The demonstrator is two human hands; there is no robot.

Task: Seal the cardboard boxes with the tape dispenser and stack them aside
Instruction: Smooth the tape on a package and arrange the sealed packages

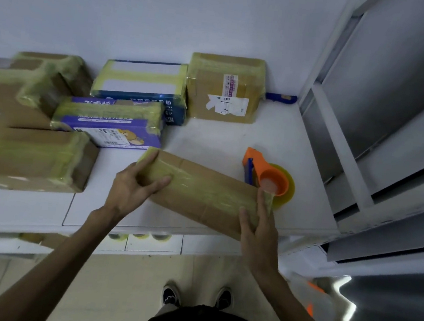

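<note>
Table (220, 140): L hand (130, 186) grips box (203, 190), R hand (258, 232) flat; dispenser (271, 179) half-hidden.

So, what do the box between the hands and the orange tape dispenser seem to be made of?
The box looks like brown cardboard: matte, with visible flap seams. Shiny, wrinkled yellowish tape, likely plastic film, covers its top. The tape dispenser looks like moulded plastic: smooth, uniform orange with a blue part, though the look alone leaves this open.
</note>
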